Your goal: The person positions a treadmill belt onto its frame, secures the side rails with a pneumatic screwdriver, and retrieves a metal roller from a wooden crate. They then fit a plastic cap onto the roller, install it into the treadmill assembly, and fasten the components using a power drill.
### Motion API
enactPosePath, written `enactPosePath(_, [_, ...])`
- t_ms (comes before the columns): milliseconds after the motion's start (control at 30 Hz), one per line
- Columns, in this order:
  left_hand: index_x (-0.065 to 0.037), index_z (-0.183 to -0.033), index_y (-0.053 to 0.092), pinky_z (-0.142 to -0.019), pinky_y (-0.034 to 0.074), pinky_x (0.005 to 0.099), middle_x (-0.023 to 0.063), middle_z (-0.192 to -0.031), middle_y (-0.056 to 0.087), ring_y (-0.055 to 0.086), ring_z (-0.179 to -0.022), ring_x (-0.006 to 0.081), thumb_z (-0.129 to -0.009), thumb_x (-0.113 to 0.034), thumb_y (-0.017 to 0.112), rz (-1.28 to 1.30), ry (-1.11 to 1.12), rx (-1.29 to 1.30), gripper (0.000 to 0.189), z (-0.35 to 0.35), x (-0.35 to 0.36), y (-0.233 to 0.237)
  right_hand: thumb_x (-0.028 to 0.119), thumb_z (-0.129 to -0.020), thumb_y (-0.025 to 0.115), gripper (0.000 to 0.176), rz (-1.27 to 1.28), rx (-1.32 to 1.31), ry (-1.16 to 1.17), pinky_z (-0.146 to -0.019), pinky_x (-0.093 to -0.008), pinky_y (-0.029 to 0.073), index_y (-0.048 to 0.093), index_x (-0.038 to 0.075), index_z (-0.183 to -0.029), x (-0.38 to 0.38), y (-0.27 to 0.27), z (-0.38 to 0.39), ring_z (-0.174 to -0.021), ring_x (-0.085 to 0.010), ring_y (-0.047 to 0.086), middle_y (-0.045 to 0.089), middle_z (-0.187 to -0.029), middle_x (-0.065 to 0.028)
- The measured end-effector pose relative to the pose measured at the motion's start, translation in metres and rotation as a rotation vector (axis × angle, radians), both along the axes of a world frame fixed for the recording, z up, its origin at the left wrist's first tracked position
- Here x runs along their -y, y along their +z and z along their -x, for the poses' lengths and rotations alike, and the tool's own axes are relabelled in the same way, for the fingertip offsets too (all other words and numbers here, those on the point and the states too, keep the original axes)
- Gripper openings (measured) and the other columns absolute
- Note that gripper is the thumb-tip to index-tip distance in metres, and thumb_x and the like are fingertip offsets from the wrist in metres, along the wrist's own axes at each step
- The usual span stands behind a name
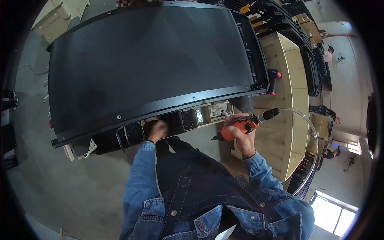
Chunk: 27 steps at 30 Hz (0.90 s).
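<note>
My right hand is wrapped round an orange and black power tool, with a clear hose running from its black end. My left hand is at a row of parts bins under the near edge of a large black panel. It is blurred and its fingers are partly hidden, so what it touches cannot be made out. One bin holds small shiny parts, and another holds pale pieces.
A wooden crate stands to the right, with a red and black tool beside the panel. Black stacked parts are at the upper right. A wooden box sits at the upper left. Several people are in the background at right.
</note>
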<state>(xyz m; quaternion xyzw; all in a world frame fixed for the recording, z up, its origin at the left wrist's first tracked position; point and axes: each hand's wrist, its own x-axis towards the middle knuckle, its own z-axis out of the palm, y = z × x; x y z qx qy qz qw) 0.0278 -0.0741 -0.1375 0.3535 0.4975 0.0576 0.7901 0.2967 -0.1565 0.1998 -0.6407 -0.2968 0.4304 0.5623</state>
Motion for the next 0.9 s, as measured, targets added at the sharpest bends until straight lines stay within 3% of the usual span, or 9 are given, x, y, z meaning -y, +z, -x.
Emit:
enactPosePath(233, [-0.007,-0.123,0.065,-0.080,0.057,0.0274,0.0063,-0.108,0.067,0.067,-0.095,0.0149,-0.096,-0.011,0.058,0.035,0.085,0.183,0.028,0.010,0.004,-0.009,0.004,-0.076,0.076,0.039,-0.044,-0.001,0.035,-0.086,-0.0402,0.057,0.058,0.000,-0.110,-0.002,0.003,0.008,-0.094,-0.0244,0.068,0.068,-0.104,-0.0151])
enactPosePath(300, [-0.006,-0.124,0.065,-0.079,0.057,0.0269,0.0046,-0.104,0.067,0.067,-0.094,0.0144,-0.098,-0.019,0.062,0.039,0.072,0.192,0.029,0.010,0.003,-0.005,0.004,-0.076,0.076,0.039,-0.048,0.012,0.039,-0.086,-0.0402,0.057,0.057,-0.001,-0.111,-0.003,0.011,0.013,-0.094,-0.0244,0.067,0.068,-0.104,-0.0150])
enactPosePath(333, [-0.005,-0.121,0.066,-0.078,0.057,0.0271,0.0035,-0.101,0.067,0.067,-0.091,0.0134,-0.100,-0.027,0.063,0.002,0.081,0.202,0.031,0.009,0.005,-0.002,0.005,-0.076,0.076,0.040,-0.047,0.022,0.037,-0.086,-0.0401,0.057,0.057,-0.001,-0.111,-0.002,0.012,0.016,-0.094,-0.0244,0.067,0.068,-0.104,-0.0150])
enactPosePath(467, [-0.004,-0.117,0.067,-0.075,0.057,0.0282,0.0021,-0.098,0.065,0.064,-0.086,0.0120,-0.101,-0.032,0.063,-0.006,0.157,0.210,0.033,0.010,0.011,0.009,0.005,-0.077,0.075,0.041,-0.065,0.004,0.027,-0.087,-0.0411,0.056,0.056,0.000,-0.114,0.001,0.013,0.020,-0.095,-0.0248,0.067,0.067,-0.106,-0.0148])
enactPosePath(667, [-0.006,-0.108,0.068,-0.074,0.054,0.0290,0.0012,-0.092,0.062,0.061,-0.083,0.0133,-0.099,-0.031,0.066,0.357,0.491,0.501,0.027,0.002,0.017,0.072,0.004,-0.081,0.070,0.040,-0.131,-0.153,-0.026,-0.091,-0.0430,0.054,0.054,0.003,-0.118,-0.002,0.014,0.024,-0.098,-0.0256,0.066,0.066,-0.109,-0.0148])
enactPosePath(900, [-0.003,-0.124,0.059,-0.074,0.053,0.0260,0.0040,-0.100,0.064,0.061,-0.086,0.0135,-0.100,-0.020,0.064,0.395,0.519,0.856,0.030,-0.051,0.046,0.187,0.009,-0.090,0.066,0.032,-0.299,-0.527,-0.182,-0.096,-0.0462,0.052,0.053,0.007,-0.120,-0.029,0.014,0.002,-0.099,-0.0249,0.065,0.064,-0.110,-0.0095])
